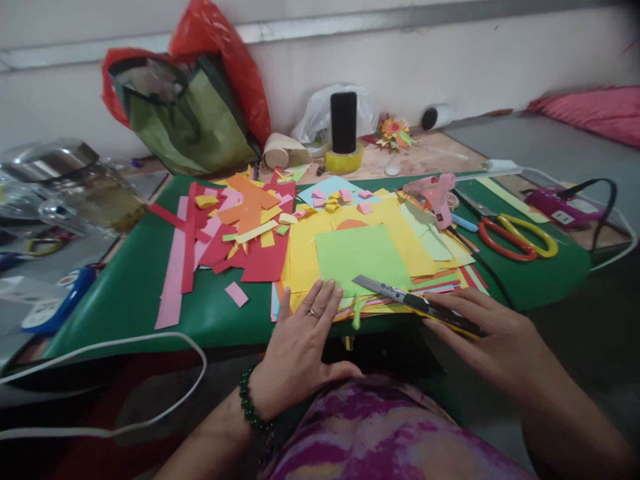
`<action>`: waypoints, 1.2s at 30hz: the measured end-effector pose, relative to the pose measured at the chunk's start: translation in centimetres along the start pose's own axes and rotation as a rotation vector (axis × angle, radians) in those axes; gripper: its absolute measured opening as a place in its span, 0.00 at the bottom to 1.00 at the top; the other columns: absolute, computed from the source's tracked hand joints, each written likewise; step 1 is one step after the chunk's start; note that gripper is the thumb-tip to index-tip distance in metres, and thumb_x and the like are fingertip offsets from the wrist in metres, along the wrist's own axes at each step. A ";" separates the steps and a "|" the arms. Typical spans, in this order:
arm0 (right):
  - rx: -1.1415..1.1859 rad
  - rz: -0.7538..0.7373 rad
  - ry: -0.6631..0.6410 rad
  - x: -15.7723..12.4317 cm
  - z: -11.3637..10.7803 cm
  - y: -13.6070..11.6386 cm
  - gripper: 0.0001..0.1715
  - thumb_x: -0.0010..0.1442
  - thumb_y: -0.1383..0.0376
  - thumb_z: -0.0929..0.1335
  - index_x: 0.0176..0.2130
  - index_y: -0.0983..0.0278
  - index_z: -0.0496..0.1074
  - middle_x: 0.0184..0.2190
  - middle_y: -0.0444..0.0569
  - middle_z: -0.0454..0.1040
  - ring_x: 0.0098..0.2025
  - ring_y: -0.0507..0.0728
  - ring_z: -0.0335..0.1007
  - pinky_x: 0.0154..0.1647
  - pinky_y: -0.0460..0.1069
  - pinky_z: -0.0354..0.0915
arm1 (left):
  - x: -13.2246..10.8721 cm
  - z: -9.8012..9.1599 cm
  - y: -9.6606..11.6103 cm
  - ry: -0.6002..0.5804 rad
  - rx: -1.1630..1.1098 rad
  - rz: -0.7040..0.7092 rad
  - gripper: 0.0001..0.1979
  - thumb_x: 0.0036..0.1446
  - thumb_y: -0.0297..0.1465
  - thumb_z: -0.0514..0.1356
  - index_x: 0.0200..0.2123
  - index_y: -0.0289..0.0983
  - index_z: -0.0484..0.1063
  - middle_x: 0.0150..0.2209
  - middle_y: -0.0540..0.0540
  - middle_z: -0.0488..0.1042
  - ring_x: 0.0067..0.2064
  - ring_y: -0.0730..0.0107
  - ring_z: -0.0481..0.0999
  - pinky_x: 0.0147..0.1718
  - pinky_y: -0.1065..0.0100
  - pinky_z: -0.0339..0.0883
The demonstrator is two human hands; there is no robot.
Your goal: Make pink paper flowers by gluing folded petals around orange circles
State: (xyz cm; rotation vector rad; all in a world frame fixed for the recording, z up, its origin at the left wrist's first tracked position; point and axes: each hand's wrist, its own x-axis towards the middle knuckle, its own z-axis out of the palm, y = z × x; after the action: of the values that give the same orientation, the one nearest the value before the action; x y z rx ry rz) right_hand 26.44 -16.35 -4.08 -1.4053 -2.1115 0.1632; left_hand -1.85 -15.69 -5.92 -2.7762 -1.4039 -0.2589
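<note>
A light green sheet of paper (363,257) lies on top of a stack of yellow sheets (304,257) and other coloured paper. My left hand (305,340) rests flat at the near edge of the stack, fingertips at the green sheet's lower left corner, fingers stretched out. In my right hand (490,333) is a utility knife (420,305), its blade pointing left over the green sheet's lower edge. Whether the blade touches the paper I cannot tell. A thin curled green paper scrap (357,315) hangs at the near edge, just below the blade.
Red, pink and orange paper pieces (265,260) lie left on a green mat (120,293). Right are a pink glue gun (434,197) and scissors (515,233). Behind stand a phone (343,123) and a green bag (193,127). A glass jar (95,187) and white cable (150,339) are left.
</note>
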 end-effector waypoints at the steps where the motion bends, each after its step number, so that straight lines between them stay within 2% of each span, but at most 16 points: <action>1: 0.002 -0.006 -0.007 -0.1 -0.1 0.1 0.13 0.63 0.59 0.66 0.46 0.58 0.75 0.38 0.49 0.77 0.38 0.58 0.77 0.37 0.49 0.74 | 0.0 -0.1 0.0 -0.005 -0.001 0.000 0.55 0.50 0.66 0.43 0.69 0.32 0.47 0.66 0.33 0.58 0.67 0.45 0.55 0.64 0.39 0.37; 9: 0.040 -0.024 -0.047 -0.1 0.3 -0.1 0.13 0.63 0.61 0.65 0.46 0.59 0.75 0.36 0.49 0.77 0.35 0.56 0.77 0.33 0.47 0.72 | 0.2 -0.5 0.2 -0.026 -0.010 -0.010 0.52 0.51 0.65 0.42 0.67 0.33 0.52 0.66 0.34 0.58 0.67 0.46 0.56 0.65 0.39 0.36; 14: 0.074 -0.029 -0.065 0.0 0.4 -0.2 0.12 0.63 0.63 0.65 0.45 0.60 0.76 0.35 0.50 0.76 0.34 0.55 0.76 0.32 0.46 0.71 | 0.3 -0.7 0.3 -0.039 -0.008 -0.029 0.51 0.51 0.65 0.44 0.68 0.36 0.52 0.66 0.35 0.58 0.67 0.46 0.56 0.65 0.40 0.37; 25: 0.133 -0.023 -0.117 0.1 0.1 -0.3 0.12 0.63 0.63 0.65 0.44 0.61 0.76 0.32 0.50 0.75 0.32 0.54 0.76 0.30 0.46 0.71 | 0.2 -0.3 0.3 -0.012 0.010 -0.024 0.52 0.50 0.66 0.43 0.67 0.35 0.53 0.66 0.34 0.58 0.67 0.47 0.56 0.65 0.41 0.37; 30: 0.135 -0.006 -0.130 0.0 0.3 -0.4 0.13 0.62 0.63 0.65 0.46 0.60 0.76 0.35 0.50 0.76 0.34 0.55 0.77 0.32 0.46 0.72 | 0.2 -0.3 0.2 -0.014 0.011 -0.027 0.52 0.50 0.66 0.43 0.67 0.35 0.53 0.67 0.35 0.57 0.67 0.47 0.56 0.65 0.41 0.35; 36: 0.115 -0.020 -0.107 0.0 0.8 -0.9 0.13 0.62 0.64 0.65 0.46 0.61 0.75 0.35 0.50 0.75 0.33 0.55 0.76 0.31 0.47 0.71 | 0.3 -0.4 0.3 -0.039 -0.018 -0.022 0.53 0.50 0.66 0.43 0.68 0.33 0.52 0.67 0.35 0.55 0.67 0.46 0.55 0.65 0.39 0.34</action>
State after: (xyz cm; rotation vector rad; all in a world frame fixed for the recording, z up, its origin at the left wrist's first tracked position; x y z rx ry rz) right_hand 25.30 -16.59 -4.42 -1.3340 -2.1650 0.3531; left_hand -1.49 -15.65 -5.44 -2.7963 -1.4491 -0.2194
